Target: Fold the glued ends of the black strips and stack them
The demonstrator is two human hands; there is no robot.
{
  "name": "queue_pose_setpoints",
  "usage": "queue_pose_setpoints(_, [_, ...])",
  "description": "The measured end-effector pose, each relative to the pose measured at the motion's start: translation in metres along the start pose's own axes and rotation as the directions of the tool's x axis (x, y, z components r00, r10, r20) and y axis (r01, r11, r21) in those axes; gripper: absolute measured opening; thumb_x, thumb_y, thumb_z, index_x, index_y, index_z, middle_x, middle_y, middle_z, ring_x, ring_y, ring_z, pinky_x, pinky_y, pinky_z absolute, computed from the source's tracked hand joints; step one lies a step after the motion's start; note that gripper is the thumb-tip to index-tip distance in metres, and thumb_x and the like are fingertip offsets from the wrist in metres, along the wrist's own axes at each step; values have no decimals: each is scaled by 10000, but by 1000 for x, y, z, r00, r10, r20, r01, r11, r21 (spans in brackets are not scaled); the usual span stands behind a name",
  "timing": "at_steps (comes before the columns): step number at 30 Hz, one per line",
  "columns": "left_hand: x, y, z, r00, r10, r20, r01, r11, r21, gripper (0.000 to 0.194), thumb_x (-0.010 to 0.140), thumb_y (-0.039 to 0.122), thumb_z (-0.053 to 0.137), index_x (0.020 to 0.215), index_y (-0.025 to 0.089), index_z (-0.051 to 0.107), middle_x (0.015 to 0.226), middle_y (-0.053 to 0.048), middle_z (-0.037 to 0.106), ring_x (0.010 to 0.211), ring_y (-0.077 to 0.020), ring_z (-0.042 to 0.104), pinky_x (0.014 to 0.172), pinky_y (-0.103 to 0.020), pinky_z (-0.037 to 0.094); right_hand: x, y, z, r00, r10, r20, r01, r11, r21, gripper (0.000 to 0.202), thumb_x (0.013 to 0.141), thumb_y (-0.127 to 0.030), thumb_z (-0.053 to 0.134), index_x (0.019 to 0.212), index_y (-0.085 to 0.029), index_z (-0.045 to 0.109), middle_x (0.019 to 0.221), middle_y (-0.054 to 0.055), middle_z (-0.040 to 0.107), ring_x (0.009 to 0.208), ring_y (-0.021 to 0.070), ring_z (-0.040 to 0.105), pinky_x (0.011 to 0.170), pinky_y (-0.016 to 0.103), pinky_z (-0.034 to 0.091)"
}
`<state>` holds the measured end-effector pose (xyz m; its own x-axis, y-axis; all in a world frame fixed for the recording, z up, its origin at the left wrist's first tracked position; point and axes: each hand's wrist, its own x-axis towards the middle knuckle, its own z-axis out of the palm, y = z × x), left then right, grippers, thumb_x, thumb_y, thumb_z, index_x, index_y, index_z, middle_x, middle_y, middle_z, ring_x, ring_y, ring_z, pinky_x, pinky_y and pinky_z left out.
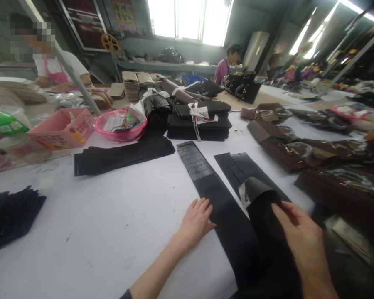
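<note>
My left hand [197, 222] lies with its fingers on the left edge of a long black strip [224, 211], which has a shiny, textured patch at its far end. My right hand [299, 232] pinches the edge of a second black piece [268, 216] between thumb and fingers. That piece is lifted and curls over, showing a shiny patch at its curled end. Under and beyond it lies a flat black panel [249, 164] with a slit-like seam.
Stacked black strips [121, 158], a tied black bundle [199, 124], a pink basin [120, 126] and a pink box [62, 129] stand farther back. Black pieces [12, 214] lie at left. Brown bags [339, 182] line the right. Two people sit beyond.
</note>
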<state>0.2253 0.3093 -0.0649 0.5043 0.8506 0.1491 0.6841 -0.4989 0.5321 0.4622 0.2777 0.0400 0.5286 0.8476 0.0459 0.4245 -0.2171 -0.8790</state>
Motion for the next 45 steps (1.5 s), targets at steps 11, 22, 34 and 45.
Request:
queue_pose_setpoints(11, [-95, 24, -32, 916, -382, 118, 159, 77, -984, 839, 739, 644, 643, 1394, 182, 396, 1346, -173, 508, 1220, -318, 507, 1036, -447, 411, -117, -5, 112, 746, -400, 532, 426, 901, 81, 124, 930, -276, 487, 973, -214, 586, 899, 41, 599, 785, 166, 601, 685, 256, 495])
queue_pose_setpoints(22, [-149, -31, -67, 588, -809, -9, 176, 139, -975, 478, 781, 321, 690, 1210, 151, 569, 1237, -106, 623, 1184, -285, 551, 1028, -417, 429, -145, 7, 134, 517, -444, 731, 438, 872, 219, 183, 960, -300, 457, 896, -224, 611, 820, 14, 629, 754, 152, 622, 698, 250, 492])
queue_pose_setpoints(34, [-154, -51, -62, 532, -847, -17, 58, 57, -997, 602, 748, 250, 725, 1285, 157, 467, 1266, -145, 594, 1137, -295, 586, 995, -458, 458, -119, 54, 119, 583, -507, 635, 795, 517, -317, 477, 917, -598, 343, 1178, -254, 546, 1068, 112, 614, 911, 283, 606, 710, 411, 518])
queue_pose_setpoints(45, [-187, -54, -55, 330, -815, -477, 443, 580, -684, 629, 863, 223, 547, 1430, 233, 276, 1368, -154, 410, 1237, -272, 502, 999, -472, 468, -107, 50, 117, 547, -324, 772, 707, 672, -219, 303, 887, -487, 519, 711, -242, 487, 654, -17, 568, 544, 156, 550, 476, 250, 365])
